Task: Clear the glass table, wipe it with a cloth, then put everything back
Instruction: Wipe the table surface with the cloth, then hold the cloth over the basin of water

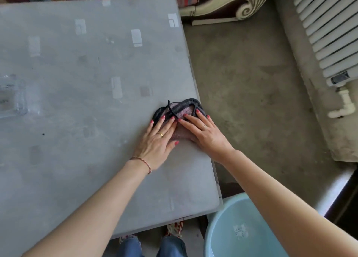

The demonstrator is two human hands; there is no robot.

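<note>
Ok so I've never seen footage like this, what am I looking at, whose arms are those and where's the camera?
There is no machine here. The one picture comes from a wide-angle camera worn on a person's head, looking forward and down, so the two bare arms reaching in from the bottom are that person's own.

The grey surface is a glass table. Near its right edge lies a bunched pinkish cloth with a dark border. The left hand and the right hand both lie flat on it, fingers straight, pressing it against the glass rather than gripping it.

At the far left edge of the table sits a clear glass dish. On the floor to the lower right stands a light blue basin.
</note>
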